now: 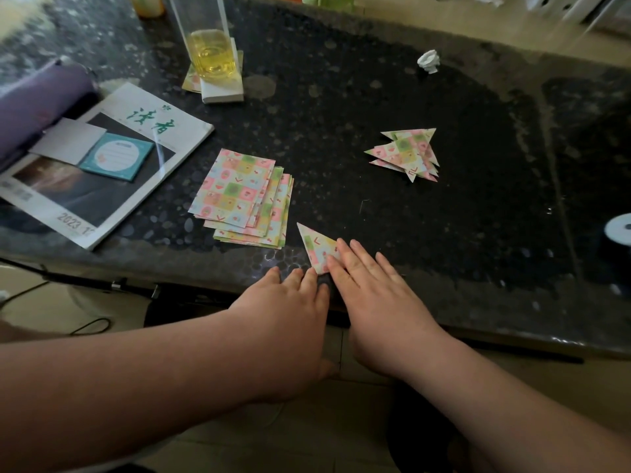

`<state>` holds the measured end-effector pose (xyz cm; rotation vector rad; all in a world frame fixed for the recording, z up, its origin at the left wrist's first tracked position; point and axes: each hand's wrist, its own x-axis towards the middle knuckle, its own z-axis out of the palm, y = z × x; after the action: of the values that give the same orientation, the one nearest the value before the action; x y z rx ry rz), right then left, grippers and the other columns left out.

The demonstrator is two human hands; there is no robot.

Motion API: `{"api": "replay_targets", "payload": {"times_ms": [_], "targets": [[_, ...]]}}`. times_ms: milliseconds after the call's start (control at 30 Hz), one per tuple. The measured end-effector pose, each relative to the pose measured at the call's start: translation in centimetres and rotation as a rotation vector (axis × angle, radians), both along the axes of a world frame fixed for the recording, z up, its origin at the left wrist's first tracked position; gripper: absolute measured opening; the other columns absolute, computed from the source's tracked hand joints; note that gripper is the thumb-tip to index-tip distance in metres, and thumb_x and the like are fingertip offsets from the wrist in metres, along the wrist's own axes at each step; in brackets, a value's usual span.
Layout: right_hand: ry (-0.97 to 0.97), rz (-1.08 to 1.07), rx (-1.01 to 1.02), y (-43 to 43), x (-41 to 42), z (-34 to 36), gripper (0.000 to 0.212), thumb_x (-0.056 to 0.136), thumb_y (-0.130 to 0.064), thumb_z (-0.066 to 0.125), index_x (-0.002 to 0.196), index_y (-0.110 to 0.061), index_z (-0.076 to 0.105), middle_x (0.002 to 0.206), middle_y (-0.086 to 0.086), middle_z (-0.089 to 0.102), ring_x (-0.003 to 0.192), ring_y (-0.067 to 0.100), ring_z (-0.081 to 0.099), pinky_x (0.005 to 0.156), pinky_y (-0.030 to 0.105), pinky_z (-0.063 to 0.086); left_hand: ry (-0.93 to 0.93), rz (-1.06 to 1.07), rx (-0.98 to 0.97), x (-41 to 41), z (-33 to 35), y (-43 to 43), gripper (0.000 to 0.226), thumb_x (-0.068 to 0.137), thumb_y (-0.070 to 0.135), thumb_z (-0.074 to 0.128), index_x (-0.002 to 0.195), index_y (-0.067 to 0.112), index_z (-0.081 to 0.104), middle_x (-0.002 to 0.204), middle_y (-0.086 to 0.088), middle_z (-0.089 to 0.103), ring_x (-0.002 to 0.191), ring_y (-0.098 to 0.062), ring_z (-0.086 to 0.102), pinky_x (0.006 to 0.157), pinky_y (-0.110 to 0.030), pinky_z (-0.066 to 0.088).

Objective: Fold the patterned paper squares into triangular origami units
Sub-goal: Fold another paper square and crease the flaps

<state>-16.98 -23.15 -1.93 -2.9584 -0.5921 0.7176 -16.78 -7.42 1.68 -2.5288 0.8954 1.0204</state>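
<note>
folded triangle [317,246] under right hand's [372,302] fingertips, left hand [290,312] beside

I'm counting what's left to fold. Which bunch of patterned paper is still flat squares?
The fanned stack beside the magazine. The pile farther right is all triangles, and the single piece partly under the right hand is a triangle too.

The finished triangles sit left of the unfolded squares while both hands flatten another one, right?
No: the head view shows the finished triangles lying right of the unfolded squares. The left hand and right hand do flatten another triangle.
</note>
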Motion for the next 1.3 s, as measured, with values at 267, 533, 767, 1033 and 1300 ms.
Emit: {"api": "replay_targets", "payload": {"times_ms": [267,533,767,1033,1300], "targets": [[0.001,0.042,0.002,0.0,0.3,0.1,0.098,0.098,-0.013,0.053,0.159,-0.034,-0.020,0.168,0.001,-0.028,0.154,0.020,-0.027,0.128,0.043,-0.009,0.046,-0.025,-0.023,0.8,0.1,0.6,0.100,0.095,0.077,0.031,0.161,0.010,-0.005,0.168,-0.015,-0.012,0.157,-0.031,-0.001,0.126,-0.052,0.010],[0.001,0.056,-0.024,0.2,0.1,-0.1,0.098,0.094,-0.010,0.054,0.161,-0.030,-0.015,0.168,0.006,-0.027,0.154,0.024,-0.028,0.126,0.053,-0.009,-0.100,0.176,-0.282,4.0,1.6,0.8,0.028,0.101,0.041,0.047,0.118,0.026,0.063,0.107,0.007,0.062,0.094,-0.010,0.058,0.088,-0.033,0.055],[0.051,0.103,0.001,-0.1,0.5,0.2,0.093,0.092,-0.016,0.062,0.164,-0.033,0.005,0.168,0.007,-0.026,0.153,0.026,-0.030,0.126,0.055,-0.011,-0.072,0.169,-0.403,3.1,-1.5,0.0,0.069,0.104,0.037,0.030,0.163,0.015,0.002,0.171,-0.004,0.000,0.156,-0.016,-0.004,0.126,-0.032,0.002],[0.094,0.083,0.096,-0.4,0.7,0.9,0.083,0.096,-0.016,0.057,0.160,-0.044,0.012,0.168,0.005,-0.027,0.154,0.022,-0.029,0.126,0.046,-0.014,-0.114,0.131,-0.266,2.7,-3.1,0.1,0.083,0.099,0.037,0.036,0.160,0.012,-0.015,0.168,-0.008,-0.020,0.154,-0.023,-0.020,0.128,-0.041,-0.003],[0.084,0.050,0.060,-0.2,0.0,1.8,0.085,0.095,-0.018,0.058,0.162,-0.035,0.009,0.171,0.009,-0.015,0.157,0.024,-0.019,0.128,0.048,-0.008,-0.141,0.094,-0.233,3.5,-3.0,-0.4,0.094,0.093,0.034,0.056,0.162,0.014,-0.004,0.169,-0.014,-0.010,0.156,-0.036,-0.008,0.128,-0.045,0.005]]}}
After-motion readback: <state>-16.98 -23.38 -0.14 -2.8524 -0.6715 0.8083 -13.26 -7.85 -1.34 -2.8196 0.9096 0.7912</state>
